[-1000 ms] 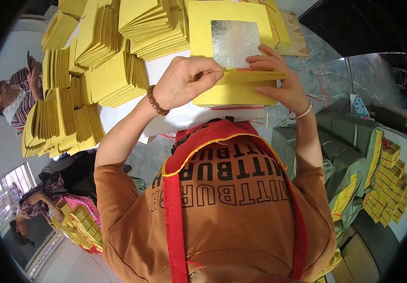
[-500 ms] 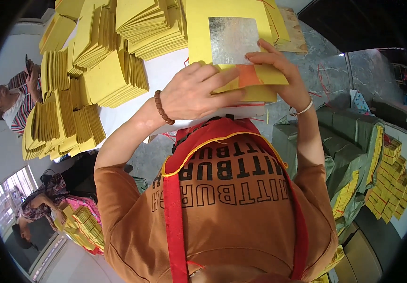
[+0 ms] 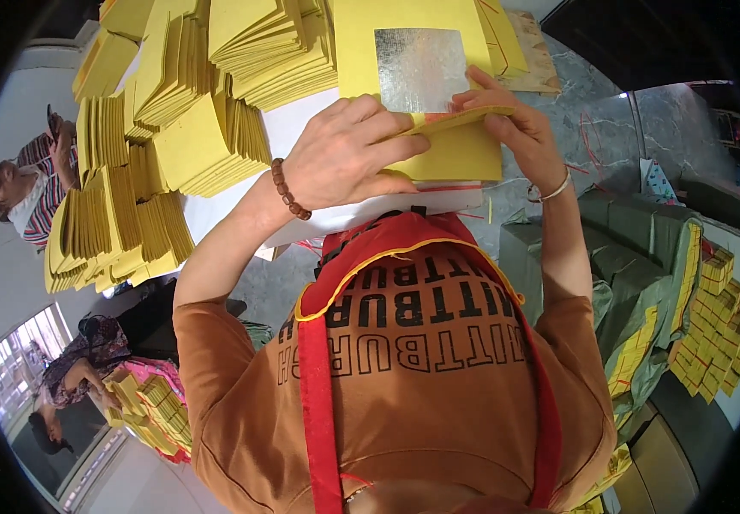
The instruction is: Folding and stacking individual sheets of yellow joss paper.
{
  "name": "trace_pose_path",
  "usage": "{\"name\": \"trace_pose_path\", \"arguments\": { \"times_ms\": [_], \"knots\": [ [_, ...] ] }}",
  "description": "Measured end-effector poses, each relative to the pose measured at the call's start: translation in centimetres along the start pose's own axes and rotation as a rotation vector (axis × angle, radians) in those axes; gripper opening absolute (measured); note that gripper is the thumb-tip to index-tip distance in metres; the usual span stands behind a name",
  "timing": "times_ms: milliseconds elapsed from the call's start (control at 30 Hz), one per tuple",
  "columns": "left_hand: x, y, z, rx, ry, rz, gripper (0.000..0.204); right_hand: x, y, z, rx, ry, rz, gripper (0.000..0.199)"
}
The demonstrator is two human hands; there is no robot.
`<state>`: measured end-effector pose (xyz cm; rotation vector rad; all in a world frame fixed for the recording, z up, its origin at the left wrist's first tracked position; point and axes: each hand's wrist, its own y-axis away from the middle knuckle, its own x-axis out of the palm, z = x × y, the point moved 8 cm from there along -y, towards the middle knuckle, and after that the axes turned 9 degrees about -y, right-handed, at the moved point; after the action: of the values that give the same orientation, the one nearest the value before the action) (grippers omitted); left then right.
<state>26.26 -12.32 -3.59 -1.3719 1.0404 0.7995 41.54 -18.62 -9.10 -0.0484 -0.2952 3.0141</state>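
A yellow paper sheet (image 3: pixel 357 64) with a silver foil square (image 3: pixel 421 68) lies at the far edge of my reach. Its near part is bent up into a raised fold, and a sliver of an orange patch shows at the bend. My left hand (image 3: pixel 344 154), with a brown bead bracelet (image 3: pixel 288 188) at its wrist, pinches the left end of the fold between thumb and fingers. At the right end my right hand (image 3: pixel 520 133) grips the same fold, thumb beneath and fingers over it. More yellow paper (image 3: pixel 464 158) lies under the fold.
Stacks of folded yellow paper (image 3: pixel 207 154) cover the white table's (image 3: pixel 288 120) left side. Green wrapped bundles (image 3: pixel 627 248) stand at the right, beside piled yellow packets (image 3: pixel 713 334). Two other people (image 3: pixel 23 193) are at the left, one beside yellow bundles (image 3: pixel 160 403).
The sheet's near flap has tipped up, so its orange patch is now mostly hidden. My left fingers have drawn in along the fold, and my right thumb has come under its edge.
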Motion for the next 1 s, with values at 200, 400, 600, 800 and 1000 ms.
{"name": "trace_pose_path", "arguments": {
  "times_ms": [200, 400, 600, 800, 1000],
  "knots": [
    [-0.6, 0.0, -0.2, 0.060, 0.065, -0.074, 0.018, -0.2, 0.1, 0.2, -0.039, -0.030, 0.026, 0.023],
    [-0.7, 0.1, 0.6, -0.066, 0.136, -0.095, 0.018, 0.0, 0.2, 0.4, -0.048, 0.010, 0.010, 0.022],
    [-0.7, -0.1, -1.4, 0.065, -0.012, -0.019, 0.027, -0.1, 0.0, 0.1, -0.024, 0.078, -0.002, 0.020],
    [0.0, -0.2, -1.2, 0.005, -0.060, 0.103, 0.045, -0.1, 0.0, 0.1, -0.024, 0.069, -0.025, 0.019],
    [0.1, -0.2, -0.8, 0.005, -0.020, 0.062, 0.044, -0.1, 0.0, 0.0, -0.030, 0.061, -0.016, 0.020]
  ]
}}
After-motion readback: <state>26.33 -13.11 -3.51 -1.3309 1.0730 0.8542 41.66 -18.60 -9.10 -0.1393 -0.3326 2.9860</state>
